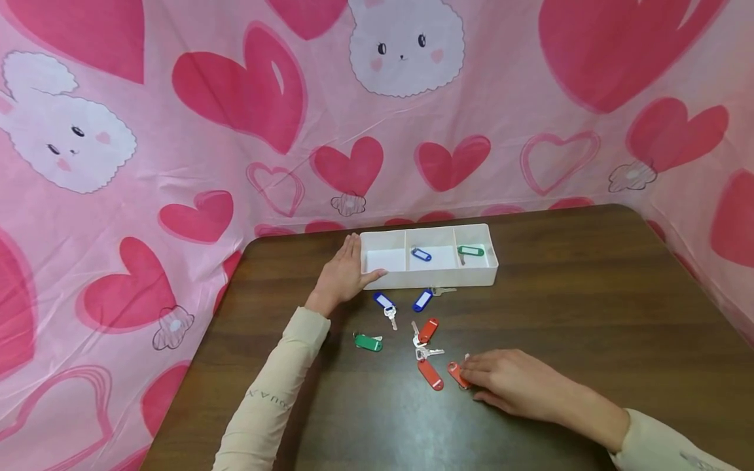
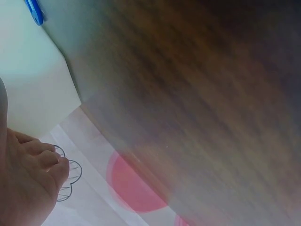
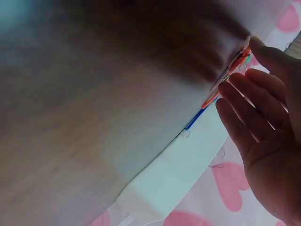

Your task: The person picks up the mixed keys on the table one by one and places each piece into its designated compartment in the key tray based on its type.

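Note:
My left hand [image 1: 341, 275] rests against the left end of a white three-compartment tray [image 1: 436, 279], fingers straight along its side and thumb over the front rim. Near the front right, my right hand [image 1: 512, 383] lies over a red key tag [image 1: 456, 374], its fingertips touching the tag and partly hiding it. The right wrist view shows those fingers extended, thumb apart. Left of that hand are another red key tag [image 1: 430, 375] and a third red key tag [image 1: 429, 330], both with keys. A blue key tag [image 1: 421, 254] lies in the middle compartment, a green key tag [image 1: 470, 251] in the right one.
Just in front of the tray lie two more blue tags with keys, one left [image 1: 385, 301] and one right [image 1: 423, 300]. A green tag with a key [image 1: 368, 342] is farther left. A pink heart-patterned cloth [image 1: 506, 78] hangs behind the brown table [image 1: 589, 294].

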A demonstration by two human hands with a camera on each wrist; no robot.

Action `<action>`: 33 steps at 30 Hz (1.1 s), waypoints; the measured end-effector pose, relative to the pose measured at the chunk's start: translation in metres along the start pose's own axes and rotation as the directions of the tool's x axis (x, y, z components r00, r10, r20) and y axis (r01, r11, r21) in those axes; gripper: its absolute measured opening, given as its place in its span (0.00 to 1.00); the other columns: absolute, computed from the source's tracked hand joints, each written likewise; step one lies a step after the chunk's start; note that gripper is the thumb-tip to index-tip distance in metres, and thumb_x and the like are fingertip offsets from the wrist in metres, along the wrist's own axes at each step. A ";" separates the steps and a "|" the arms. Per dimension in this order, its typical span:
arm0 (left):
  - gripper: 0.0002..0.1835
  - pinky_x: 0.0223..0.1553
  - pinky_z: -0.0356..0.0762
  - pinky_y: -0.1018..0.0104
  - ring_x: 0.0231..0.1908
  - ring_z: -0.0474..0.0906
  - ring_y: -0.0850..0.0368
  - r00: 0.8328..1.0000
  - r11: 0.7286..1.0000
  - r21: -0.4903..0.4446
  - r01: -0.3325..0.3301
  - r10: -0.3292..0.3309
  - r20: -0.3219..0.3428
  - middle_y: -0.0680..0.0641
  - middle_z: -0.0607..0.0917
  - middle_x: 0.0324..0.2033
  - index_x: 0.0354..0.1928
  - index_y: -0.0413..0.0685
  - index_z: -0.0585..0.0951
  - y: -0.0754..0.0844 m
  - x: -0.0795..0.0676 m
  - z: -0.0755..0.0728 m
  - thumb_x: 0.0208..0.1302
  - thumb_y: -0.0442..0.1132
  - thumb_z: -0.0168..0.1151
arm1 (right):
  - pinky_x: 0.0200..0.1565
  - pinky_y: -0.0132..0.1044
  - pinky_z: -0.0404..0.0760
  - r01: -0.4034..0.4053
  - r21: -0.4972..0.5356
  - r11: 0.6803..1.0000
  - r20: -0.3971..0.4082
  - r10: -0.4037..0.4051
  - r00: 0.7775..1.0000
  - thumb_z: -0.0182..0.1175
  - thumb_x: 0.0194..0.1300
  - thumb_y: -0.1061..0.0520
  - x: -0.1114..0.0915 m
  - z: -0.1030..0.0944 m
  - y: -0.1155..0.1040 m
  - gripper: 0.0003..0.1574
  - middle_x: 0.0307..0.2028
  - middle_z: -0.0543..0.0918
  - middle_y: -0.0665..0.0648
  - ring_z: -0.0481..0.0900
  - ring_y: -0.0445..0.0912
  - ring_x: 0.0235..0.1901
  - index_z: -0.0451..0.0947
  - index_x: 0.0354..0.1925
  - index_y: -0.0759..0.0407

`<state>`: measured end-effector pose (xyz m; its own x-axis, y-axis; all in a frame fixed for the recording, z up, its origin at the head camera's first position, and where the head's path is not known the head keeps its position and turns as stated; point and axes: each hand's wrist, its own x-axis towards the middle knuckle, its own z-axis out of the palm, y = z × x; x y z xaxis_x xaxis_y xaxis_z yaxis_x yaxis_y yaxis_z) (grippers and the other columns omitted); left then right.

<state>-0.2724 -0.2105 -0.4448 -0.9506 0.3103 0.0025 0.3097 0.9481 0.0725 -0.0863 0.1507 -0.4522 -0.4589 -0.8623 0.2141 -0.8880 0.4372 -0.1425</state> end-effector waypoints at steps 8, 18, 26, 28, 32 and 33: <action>0.62 0.81 0.58 0.49 0.85 0.47 0.42 1.000 1.000 -0.026 0.006 -0.006 0.006 0.37 0.51 0.84 0.84 0.37 0.45 0.001 -0.001 -0.001 0.67 0.79 0.48 | 0.50 0.42 0.91 0.016 -0.015 1.000 0.047 -0.015 0.999 0.73 0.66 0.51 0.006 0.000 0.000 0.21 0.50 0.92 0.47 0.91 0.44 0.51 0.88 0.56 0.51; 0.62 0.81 0.58 0.48 0.85 0.46 0.42 1.000 0.999 -0.041 0.017 -0.017 0.007 0.37 0.50 0.85 0.84 0.38 0.45 0.001 -0.001 0.000 0.67 0.78 0.48 | 0.49 0.41 0.91 0.019 -0.048 0.999 0.062 -0.016 0.998 0.76 0.62 0.53 0.010 0.001 -0.001 0.18 0.47 0.94 0.47 0.92 0.43 0.48 0.91 0.52 0.49; 0.62 0.80 0.59 0.48 0.85 0.47 0.42 1.000 0.999 -0.046 0.016 -0.016 0.002 0.37 0.51 0.84 0.84 0.38 0.45 0.001 -0.002 0.000 0.67 0.79 0.48 | 0.47 0.40 0.91 0.093 -0.136 0.986 -0.016 -0.096 0.995 0.77 0.59 0.56 0.011 0.004 -0.002 0.11 0.41 0.94 0.47 0.92 0.42 0.44 0.92 0.42 0.50; 0.62 0.80 0.60 0.47 0.85 0.47 0.42 1.000 0.999 -0.048 0.015 -0.015 0.000 0.37 0.51 0.84 0.84 0.38 0.45 0.001 -0.002 0.000 0.67 0.79 0.48 | 0.46 0.40 0.90 0.100 -0.151 0.983 -0.014 -0.103 0.995 0.77 0.59 0.56 0.011 0.004 -0.002 0.11 0.41 0.94 0.47 0.92 0.41 0.43 0.92 0.42 0.50; 0.63 0.80 0.60 0.47 0.85 0.47 0.42 1.000 0.998 -0.054 0.012 -0.012 -0.001 0.37 0.51 0.84 0.84 0.38 0.45 0.000 -0.002 0.000 0.67 0.79 0.48 | 0.47 0.39 0.90 0.099 -0.146 0.984 0.020 -0.097 0.995 0.75 0.61 0.56 0.013 0.002 -0.004 0.11 0.41 0.94 0.46 0.91 0.40 0.43 0.91 0.44 0.49; 0.63 0.80 0.60 0.47 0.85 0.47 0.42 1.000 0.998 -0.056 0.012 -0.012 0.003 0.37 0.51 0.84 0.84 0.38 0.45 0.000 -0.002 0.001 0.66 0.79 0.48 | 0.47 0.39 0.90 0.095 -0.140 0.986 0.029 -0.092 0.995 0.75 0.62 0.56 0.014 0.001 -0.005 0.11 0.41 0.94 0.46 0.91 0.40 0.42 0.91 0.45 0.49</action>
<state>-0.2708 -0.2112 -0.4454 -0.9542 0.2992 -0.0010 0.2966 0.9463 0.1283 -0.0883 0.1365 -0.4494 -0.3747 -0.9057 0.1982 -0.9228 0.3850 0.0147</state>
